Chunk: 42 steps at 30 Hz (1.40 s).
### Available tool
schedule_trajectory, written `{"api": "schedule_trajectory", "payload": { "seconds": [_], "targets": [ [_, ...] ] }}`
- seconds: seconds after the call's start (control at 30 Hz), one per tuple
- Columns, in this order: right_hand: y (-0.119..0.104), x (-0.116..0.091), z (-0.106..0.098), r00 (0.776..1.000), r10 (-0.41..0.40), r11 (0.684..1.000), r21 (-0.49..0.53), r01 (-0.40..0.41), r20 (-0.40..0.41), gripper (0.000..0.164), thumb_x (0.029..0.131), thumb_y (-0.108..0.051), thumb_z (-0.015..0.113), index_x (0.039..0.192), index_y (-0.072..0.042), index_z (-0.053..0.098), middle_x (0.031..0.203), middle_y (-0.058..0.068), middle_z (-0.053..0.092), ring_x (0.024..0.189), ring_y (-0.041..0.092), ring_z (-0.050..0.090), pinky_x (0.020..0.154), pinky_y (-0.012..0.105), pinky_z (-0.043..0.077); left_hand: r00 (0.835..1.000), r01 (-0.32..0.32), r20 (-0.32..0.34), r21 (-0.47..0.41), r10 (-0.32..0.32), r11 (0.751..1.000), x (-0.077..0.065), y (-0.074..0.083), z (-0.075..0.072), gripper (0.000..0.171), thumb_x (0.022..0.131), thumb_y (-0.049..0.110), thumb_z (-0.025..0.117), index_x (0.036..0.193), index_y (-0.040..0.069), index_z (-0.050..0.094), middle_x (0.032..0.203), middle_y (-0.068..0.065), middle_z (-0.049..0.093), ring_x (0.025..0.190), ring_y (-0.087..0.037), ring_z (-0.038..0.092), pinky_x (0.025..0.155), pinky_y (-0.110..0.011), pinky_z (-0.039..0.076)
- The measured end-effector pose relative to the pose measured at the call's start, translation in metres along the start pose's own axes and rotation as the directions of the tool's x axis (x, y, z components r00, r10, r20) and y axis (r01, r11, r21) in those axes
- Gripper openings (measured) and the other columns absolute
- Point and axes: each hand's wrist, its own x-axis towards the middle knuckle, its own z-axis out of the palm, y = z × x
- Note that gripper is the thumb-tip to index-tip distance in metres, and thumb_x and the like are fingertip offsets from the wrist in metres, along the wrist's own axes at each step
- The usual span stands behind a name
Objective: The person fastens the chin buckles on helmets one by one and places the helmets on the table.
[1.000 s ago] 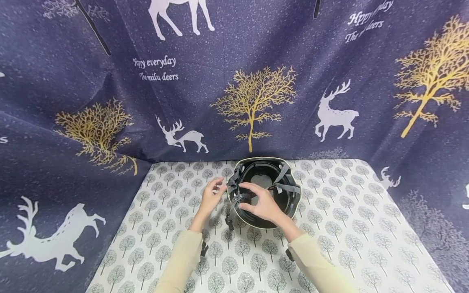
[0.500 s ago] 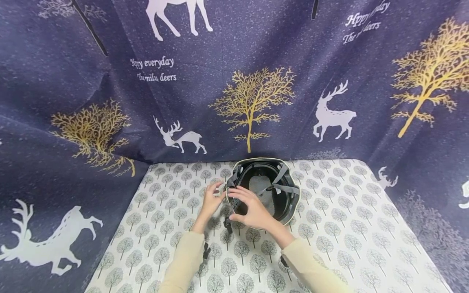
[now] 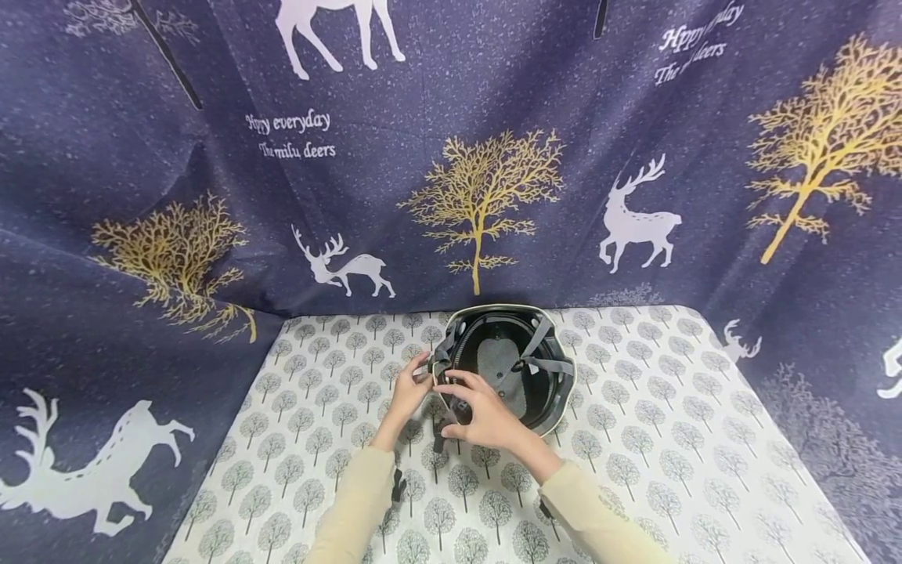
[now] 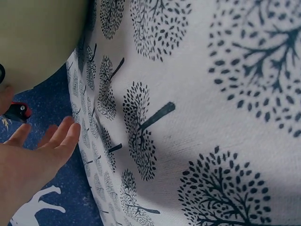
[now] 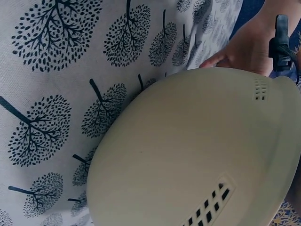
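Note:
A helmet (image 3: 517, 368) lies upside down on the table, its black inside and grey padding facing up. Its pale cream shell (image 5: 178, 146) fills much of the right wrist view. My left hand (image 3: 406, 392) is at the helmet's left rim, several fingers extended; a small red-and-black piece (image 4: 19, 111) shows close to its fingertips. I cannot tell whether thumb and index pinch it. My right hand (image 3: 486, 415) reaches over the near left rim with thumb and fingers apart in a curve. Between them hangs a dark strap with a black buckle (image 3: 438, 442).
Grey chin straps (image 3: 546, 352) cross the right side of the helmet's inside. A white cloth (image 3: 676, 439) printed with trees covers the table. Behind it hangs a dark blue curtain (image 3: 395, 180) with deer and golden trees.
My right hand has moved left and slightly toward me, from over the helmet's inside to its left rim. The left hand stays by the rim, and the helmet lies almost where it was.

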Motion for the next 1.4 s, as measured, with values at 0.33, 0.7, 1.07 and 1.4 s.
{"api": "schedule_trajectory", "payload": {
  "seconds": [0.33,0.7,1.07,1.4],
  "targets": [
    [0.001,-0.004,0.0,0.999,0.043,0.997,0.058,-0.045,0.022,0.045,0.074,-0.021,0.083,0.115,-0.016,0.067,0.146,0.014,0.046,0.136,0.04,0.041,0.108,0.065,0.036,1.0,-0.02,-0.008,-0.047,0.02,0.999,-0.002,0.006,0.0,0.049,0.092,0.003,0.059,0.138,-0.007,0.047,0.13,-0.031,0.055,0.102,-0.041,0.066,0.084,-0.039,0.058],
    [0.008,-0.004,0.001,1.0,-0.001,0.998,0.065,0.003,-0.018,0.015,0.082,-0.024,0.078,0.086,-0.02,0.064,0.133,0.013,0.057,0.125,0.035,0.054,0.1,0.056,0.046,0.993,-0.047,-0.107,-0.052,0.041,0.998,0.0,0.007,0.003,0.034,0.091,0.003,0.062,0.124,-0.006,0.059,0.106,-0.024,0.062,0.069,-0.005,0.055,0.062,-0.018,0.046],
    [0.003,-0.002,0.002,0.982,-0.039,0.998,0.042,0.048,-0.187,0.013,0.083,-0.022,0.073,0.082,-0.016,0.061,0.12,0.01,0.066,0.117,0.034,0.058,0.106,0.062,0.036,0.973,-0.078,-0.224,-0.095,0.055,0.992,-0.003,0.02,-0.004,0.032,0.088,0.006,0.069,0.117,-0.004,0.064,0.097,-0.016,0.064,0.07,-0.003,0.055,0.06,-0.013,0.047],
    [0.0,0.0,-0.001,0.951,-0.001,0.999,0.041,0.015,-0.308,0.008,0.085,-0.018,0.07,0.086,-0.014,0.063,0.104,0.005,0.074,0.101,0.026,0.065,0.095,0.05,0.047,0.959,-0.137,-0.261,-0.082,0.111,0.987,-0.009,0.039,-0.013,0.035,0.084,0.012,0.076,0.115,-0.002,0.067,0.098,-0.017,0.064,0.071,-0.003,0.052,0.063,-0.012,0.046]
  ]
}}
